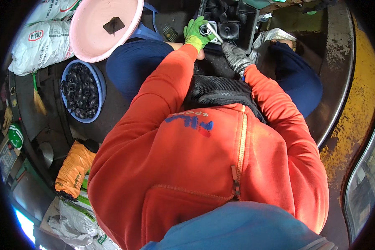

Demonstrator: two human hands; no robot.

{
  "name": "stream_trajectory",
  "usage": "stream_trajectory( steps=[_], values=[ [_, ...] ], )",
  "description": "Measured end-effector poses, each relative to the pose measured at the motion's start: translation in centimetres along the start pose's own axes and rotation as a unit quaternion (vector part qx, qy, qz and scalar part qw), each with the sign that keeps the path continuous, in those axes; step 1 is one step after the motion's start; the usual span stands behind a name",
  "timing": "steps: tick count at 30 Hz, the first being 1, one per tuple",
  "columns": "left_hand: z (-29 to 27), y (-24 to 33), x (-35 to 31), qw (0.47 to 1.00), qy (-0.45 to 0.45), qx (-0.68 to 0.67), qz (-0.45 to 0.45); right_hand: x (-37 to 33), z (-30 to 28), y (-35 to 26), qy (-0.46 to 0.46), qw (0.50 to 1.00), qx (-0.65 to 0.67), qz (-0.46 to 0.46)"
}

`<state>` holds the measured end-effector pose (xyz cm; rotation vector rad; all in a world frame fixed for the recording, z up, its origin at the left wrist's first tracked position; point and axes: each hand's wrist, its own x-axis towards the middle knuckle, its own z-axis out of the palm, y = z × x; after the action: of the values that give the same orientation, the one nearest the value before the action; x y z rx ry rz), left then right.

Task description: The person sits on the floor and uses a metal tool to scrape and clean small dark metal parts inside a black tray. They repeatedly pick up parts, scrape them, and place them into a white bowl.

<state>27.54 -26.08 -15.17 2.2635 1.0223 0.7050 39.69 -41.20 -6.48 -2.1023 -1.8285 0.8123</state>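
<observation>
My left hand (196,33), in a bright green glove, grips a small pale flanged part (205,30) with a round opening. My right hand (236,57), in a grey and black glove, is closed round a thin tool with a pale shaft (214,33). The shaft's far end reaches the part in my left hand; its exact kind is too small to tell. Just beyond both hands stands a black crate (251,39) holding several dark funnel-like pieces (229,30) with square flanges.
A pink basin (81,29) with one dark square piece (113,26) stands at the far left. Nearer is a blue tub (103,93) full of black curved pieces (80,91). White sacks (43,46) and an orange bag (74,168) lie left. A yellow worn metal edge (350,125) curves along the right.
</observation>
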Motion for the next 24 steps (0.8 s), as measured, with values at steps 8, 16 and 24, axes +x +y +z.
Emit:
stream_trajectory(
  steps=[8, 16, 24],
  values=[
    [-0.1, 0.0, -0.1, 1.000, -0.013, 0.026, -0.012, -0.3, -0.2, 0.0, 0.023, 1.000, -0.013, 0.011],
    [0.6, -0.6, -0.4, 1.000, 0.007, -0.003, 0.002, -0.5, -1.4, -1.9, 0.101, 0.993, -0.026, -0.062],
    [0.7, -0.8, -0.3, 1.000, 0.013, -0.013, 0.012, -0.5, -1.7, -3.8, -0.065, 0.740, 0.577, 0.338]
  ],
)
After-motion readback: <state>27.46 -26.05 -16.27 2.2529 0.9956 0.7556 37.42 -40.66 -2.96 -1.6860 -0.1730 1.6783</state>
